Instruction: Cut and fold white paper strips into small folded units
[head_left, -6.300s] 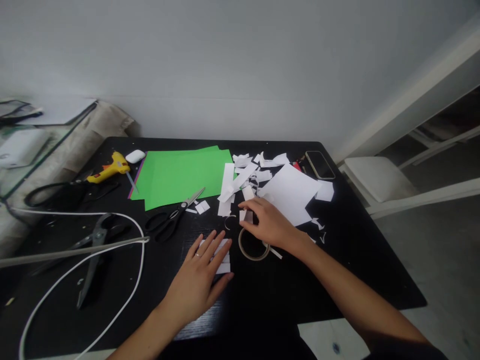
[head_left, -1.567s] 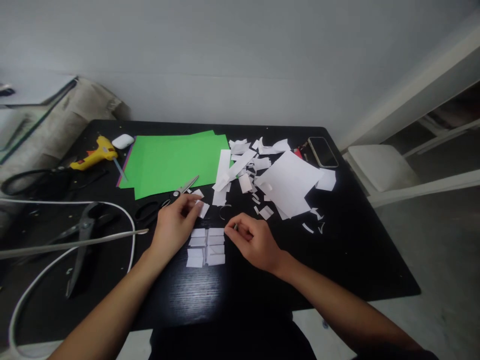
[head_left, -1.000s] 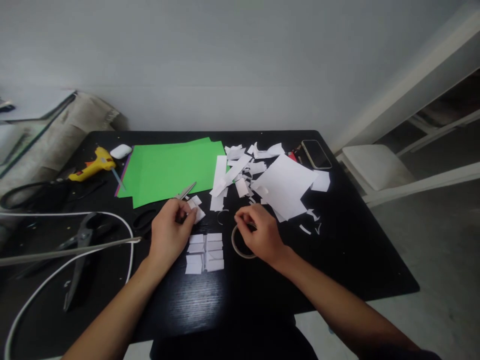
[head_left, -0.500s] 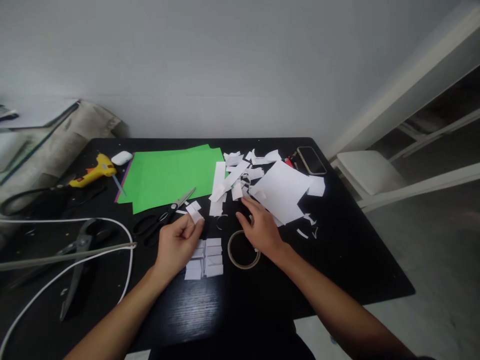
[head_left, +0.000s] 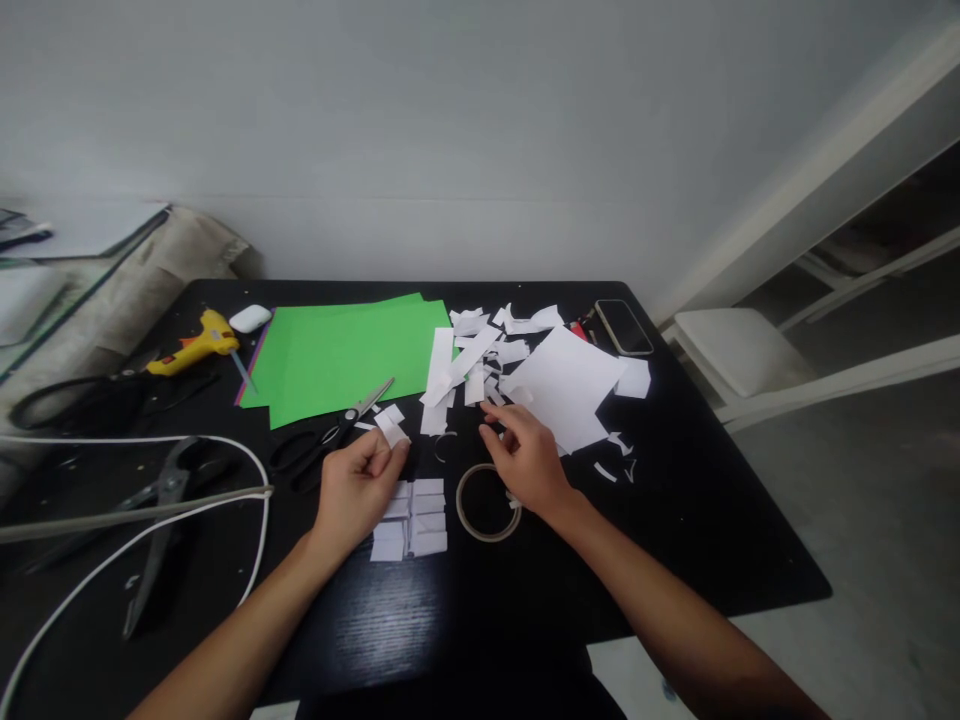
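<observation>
White paper piece is held pinched at the fingertips of the left hand, fingers closed round it, just above the black table and near the scissors. A grid of small white pcs is laid flat beside that hand. Its left edge is covered by the palm, so the count can't be made out.

Right hand is seen over the far rim of the tape ring, fingers loosely curled twd the scrap pile. Whether anything is gripped there can't be told, as the fingertips are blurred and seen from behind. Part of the ring is hidden under the heel of the hand.

White sheet is lying just beyond the knuckles. Green paper is spread at the back left, w/ a purple edge showing beneath. Glue gun and pliers are placed far left, and the cable is cut off by the frame edge. Phone is lying at the far right corner.
</observation>
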